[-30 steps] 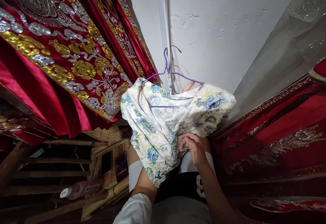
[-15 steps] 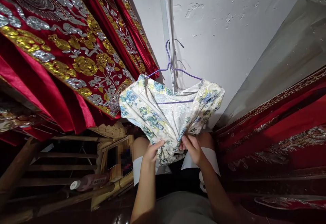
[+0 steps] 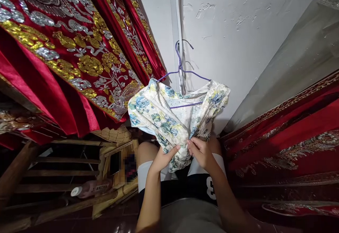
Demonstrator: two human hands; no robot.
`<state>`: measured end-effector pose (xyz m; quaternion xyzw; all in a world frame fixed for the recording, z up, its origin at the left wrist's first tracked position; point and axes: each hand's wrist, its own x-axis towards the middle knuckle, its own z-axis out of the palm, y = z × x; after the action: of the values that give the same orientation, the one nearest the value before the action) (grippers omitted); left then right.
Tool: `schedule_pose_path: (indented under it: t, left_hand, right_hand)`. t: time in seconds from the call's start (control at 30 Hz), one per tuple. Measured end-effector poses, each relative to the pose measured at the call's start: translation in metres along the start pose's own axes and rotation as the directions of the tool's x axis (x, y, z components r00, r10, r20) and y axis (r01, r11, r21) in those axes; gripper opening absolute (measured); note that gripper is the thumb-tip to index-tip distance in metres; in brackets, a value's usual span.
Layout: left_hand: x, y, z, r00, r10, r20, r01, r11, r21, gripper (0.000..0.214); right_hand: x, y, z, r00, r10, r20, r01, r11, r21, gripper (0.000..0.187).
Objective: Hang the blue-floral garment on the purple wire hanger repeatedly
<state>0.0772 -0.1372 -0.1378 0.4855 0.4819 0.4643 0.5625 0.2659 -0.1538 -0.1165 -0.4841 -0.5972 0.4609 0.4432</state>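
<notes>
A white garment with blue and green flowers (image 3: 169, 116) hangs on a purple wire hanger (image 3: 181, 71) hooked against the white wall. The cloth is bunched upward. My left hand (image 3: 164, 158) grips the gathered lower edge from the left. Close beside it, my right hand (image 3: 200, 151) pinches the same bunched cloth from the right. Both hands sit just above my knees.
Red robes with gold and silver embroidery (image 3: 66, 49) hang at the left, more red embroidered cloth (image 3: 286, 144) at the right. A bamboo rack (image 3: 60, 169) with a pink bottle (image 3: 90, 187) stands at the lower left. A grey panel (image 3: 296, 63) leans at the right.
My left hand came out from under the garment and took hold of its lower edge. The cloth has been gathered tighter and higher, and the hanger swung slightly right.
</notes>
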Motion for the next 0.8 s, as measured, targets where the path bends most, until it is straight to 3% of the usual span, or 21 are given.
schedule_pose_path:
  t: [0.1, 0.13, 0.17, 0.2, 0.23, 0.27, 0.3, 0.33, 0.37, 0.43, 0.5, 0.53, 0.63, 0.8]
  left_hand:
    - [0.008, -0.009, -0.001, 0.986, 0.030, -0.163, -0.038, 0.998, -0.047, 0.061]
    - [0.010, -0.012, 0.000, 0.962, 0.073, -0.263, -0.089, 0.995, -0.050, 0.060]
    - [0.011, -0.016, 0.002, 0.908, 0.146, -0.393, -0.169, 0.985, -0.023, 0.058]
    - [0.011, -0.019, 0.005, 0.810, 0.250, -0.530, -0.267, 0.963, 0.047, 0.057]
    - [0.010, -0.023, 0.010, 0.677, 0.379, -0.631, -0.364, 0.917, 0.161, 0.056]
    - [0.009, -0.026, 0.015, 0.541, 0.515, -0.665, -0.441, 0.847, 0.297, 0.055]
    - [0.006, -0.030, 0.020, 0.457, 0.637, -0.621, -0.494, 0.762, 0.418, 0.052]
    - [0.003, -0.033, 0.027, 0.449, 0.727, -0.519, -0.534, 0.684, 0.497, 0.046]
    - [0.000, -0.035, 0.033, 0.509, 0.769, -0.387, -0.569, 0.638, 0.519, 0.040]
    - [-0.004, -0.039, 0.045, 0.671, 0.720, -0.176, -0.592, 0.664, 0.457, 0.026]
    - [-0.004, -0.040, 0.054, 0.759, 0.639, -0.130, -0.554, 0.737, 0.386, 0.014]
    - [-0.003, -0.039, 0.057, 0.770, 0.622, -0.144, -0.542, 0.756, 0.368, 0.007]
    - [0.004, -0.035, 0.059, 0.777, 0.624, -0.082, -0.556, 0.741, 0.376, 0.019]
    - [0.019, -0.036, 0.049, 0.795, 0.600, 0.087, -0.573, 0.698, 0.429, 0.019]
  right_hand:
    - [-0.001, 0.000, 0.006, 0.999, -0.001, -0.041, 0.006, 0.992, 0.130, 0.043]
    - [-0.002, 0.001, 0.007, 0.999, 0.008, -0.050, 0.001, 0.986, 0.166, 0.043]
    - [-0.002, 0.002, 0.008, 0.998, 0.015, -0.055, -0.004, 0.981, 0.193, 0.043]
    - [-0.002, 0.003, 0.009, 0.998, 0.019, -0.058, -0.007, 0.978, 0.210, 0.043]
    - [-0.001, 0.004, 0.010, 0.998, 0.021, -0.055, -0.009, 0.976, 0.219, 0.042]
    - [-0.001, 0.005, 0.011, 0.999, 0.022, -0.046, -0.012, 0.974, 0.225, 0.041]
    - [-0.001, 0.005, 0.012, 0.999, 0.023, -0.032, -0.015, 0.973, 0.229, 0.040]
    - [-0.001, 0.006, 0.014, 1.000, 0.022, -0.018, -0.017, 0.972, 0.235, 0.037]
    - [0.000, 0.006, 0.015, 1.000, 0.020, -0.003, -0.019, 0.970, 0.243, 0.035]
    - [0.000, 0.005, 0.017, 1.000, 0.014, 0.021, -0.019, 0.967, 0.256, 0.032]
    - [0.001, 0.001, 0.017, 0.999, 0.025, 0.041, -0.035, 0.964, 0.263, 0.030]
    - [0.003, -0.002, 0.015, 0.998, 0.045, 0.046, -0.056, 0.961, 0.270, 0.030]
    - [0.019, -0.018, 0.005, 0.993, 0.118, -0.002, -0.111, 0.935, 0.336, 0.032]
    - [0.073, -0.061, -0.018, 0.980, 0.109, -0.169, -0.021, 0.891, 0.453, 0.032]
